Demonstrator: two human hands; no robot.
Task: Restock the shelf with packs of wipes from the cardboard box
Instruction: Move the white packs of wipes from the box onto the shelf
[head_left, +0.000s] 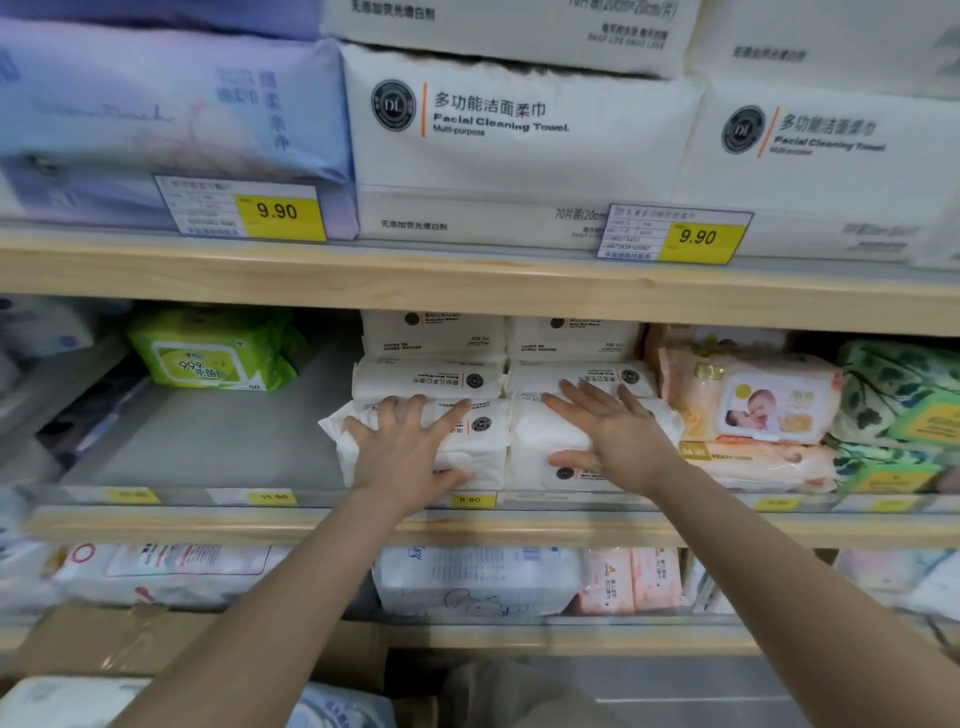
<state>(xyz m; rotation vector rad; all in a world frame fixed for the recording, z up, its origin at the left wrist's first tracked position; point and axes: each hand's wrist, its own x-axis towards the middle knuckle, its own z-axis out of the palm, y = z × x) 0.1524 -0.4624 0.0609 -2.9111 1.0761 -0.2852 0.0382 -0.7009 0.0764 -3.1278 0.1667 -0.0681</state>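
Note:
Two white packs of wipes lie side by side at the front of the middle shelf (208, 441). My left hand (410, 452) lies with spread fingers on the left pack (483, 447), thumb at its front face. My right hand (608, 436) rests flat with straight fingers on the right pack (540, 436). Behind them more white packs (431, 379) are stacked in two rows. The cardboard box (104, 644) stands at the lower left, with a white pack (62, 701) showing in it.
A green wipes pack (213, 348) sits far left on the middle shelf beside bare grey shelf floor. Peach baby wipes (753, 400) and green leafy packs (904, 410) crowd the right. Large facial towel packs (519, 140) fill the upper shelf. More packs fill the lower shelf (478, 582).

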